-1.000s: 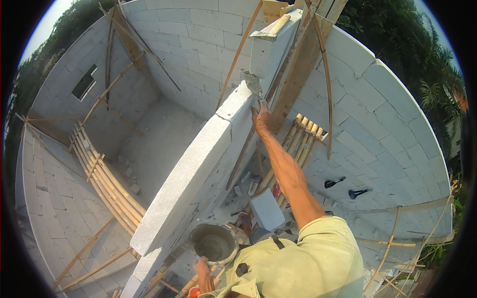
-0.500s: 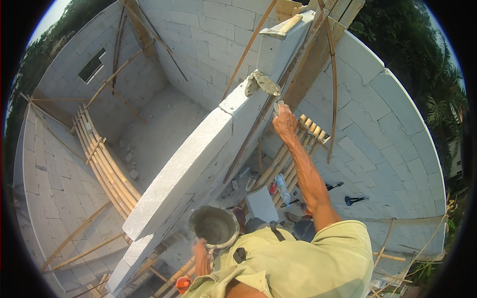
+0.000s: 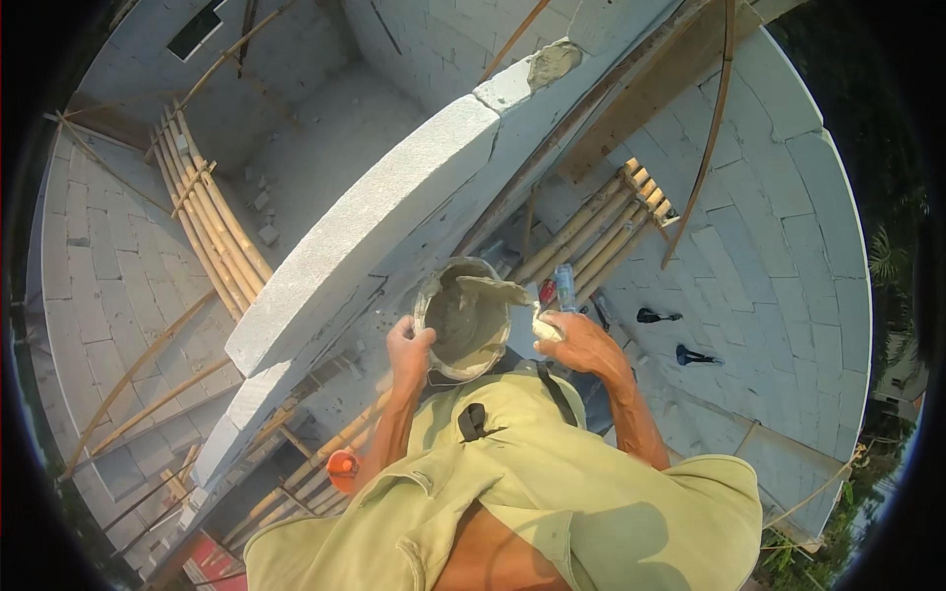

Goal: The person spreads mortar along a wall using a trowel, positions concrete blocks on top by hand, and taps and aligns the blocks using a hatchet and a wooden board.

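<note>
My left hand (image 3: 409, 350) is closed on the near left side of a bucket (image 3: 422, 305) smeared with grey mortar. Wet mortar (image 3: 463, 330) fills part of it. In front of my body, my right hand (image 3: 583, 345) grips the pale handle of a trowel (image 3: 498, 290). Its mortar-coated blade reaches over the bucket's far right rim. Beyond the bucket runs the top of a white block wall (image 3: 360, 222), slanting from lower left to upper right. A lump of mortar (image 3: 554, 64) lies on that wall top, near the taller block.
Bamboo poles form a platform (image 3: 601, 222) right of the wall, with a plastic bottle (image 3: 565, 286) beside it. Another bamboo platform (image 3: 212, 222) lies to the left. An orange object (image 3: 342, 469) sits near my left forearm. A block wall (image 3: 778, 246) curves along the right.
My right hand has drawn back from the wall top to the bucket, bringing the trowel along. A mortar lump stays on the wall. The bucket and my left hand have come up and forward.
</note>
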The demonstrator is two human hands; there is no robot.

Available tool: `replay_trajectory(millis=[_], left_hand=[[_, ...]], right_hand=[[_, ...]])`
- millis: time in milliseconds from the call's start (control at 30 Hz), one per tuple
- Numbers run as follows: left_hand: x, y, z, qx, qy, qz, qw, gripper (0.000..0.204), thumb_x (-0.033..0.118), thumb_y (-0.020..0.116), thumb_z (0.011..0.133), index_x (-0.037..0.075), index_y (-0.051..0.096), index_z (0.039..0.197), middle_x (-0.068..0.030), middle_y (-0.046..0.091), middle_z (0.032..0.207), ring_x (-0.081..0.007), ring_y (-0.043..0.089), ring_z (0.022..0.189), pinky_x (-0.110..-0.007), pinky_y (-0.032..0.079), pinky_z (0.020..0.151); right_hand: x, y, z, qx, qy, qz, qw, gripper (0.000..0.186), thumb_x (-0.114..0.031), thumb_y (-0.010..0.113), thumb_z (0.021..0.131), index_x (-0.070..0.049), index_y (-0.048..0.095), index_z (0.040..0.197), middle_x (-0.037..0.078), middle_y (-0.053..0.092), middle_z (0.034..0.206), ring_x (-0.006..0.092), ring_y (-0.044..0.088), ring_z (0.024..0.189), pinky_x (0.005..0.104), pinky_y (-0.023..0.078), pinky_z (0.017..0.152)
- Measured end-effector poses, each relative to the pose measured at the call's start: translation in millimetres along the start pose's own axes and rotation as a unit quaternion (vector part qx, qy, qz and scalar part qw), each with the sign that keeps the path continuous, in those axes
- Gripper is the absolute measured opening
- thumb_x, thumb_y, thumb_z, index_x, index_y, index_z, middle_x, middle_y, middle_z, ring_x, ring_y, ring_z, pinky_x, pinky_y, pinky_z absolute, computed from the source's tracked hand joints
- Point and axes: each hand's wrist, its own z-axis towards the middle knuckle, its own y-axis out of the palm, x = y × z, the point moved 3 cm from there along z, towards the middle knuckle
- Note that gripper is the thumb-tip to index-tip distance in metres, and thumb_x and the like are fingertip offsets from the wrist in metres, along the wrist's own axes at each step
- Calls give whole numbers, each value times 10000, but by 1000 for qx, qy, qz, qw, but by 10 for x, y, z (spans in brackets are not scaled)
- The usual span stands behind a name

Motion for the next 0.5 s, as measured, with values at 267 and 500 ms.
replay_trajectory(millis=[267, 500], left_hand=[[385, 504, -88, -125, 70, 54, 988, 98, 63, 675, 748, 19, 588, 738, 55, 497, 673, -65, 423, 629, -274, 345, 569], [322, 269, 49, -122, 39, -29, 991, 59, 9, 648, 760, 47, 604, 771, 32, 561, 716, -66, 471, 636, -254, 377, 585]], right_hand=[[-74, 973, 210, -95, 73, 40, 992, 428, -321, 604, 989, 24, 615, 1243, 230, 720, 1035, 401, 708, 989, 489, 547, 863], [323, 800, -110, -341, 78, 553, 756, 316, -309, 543, 1070, -24, 576, 1202, 8, 497, 723, 90, 482, 517, 274, 404, 418]])
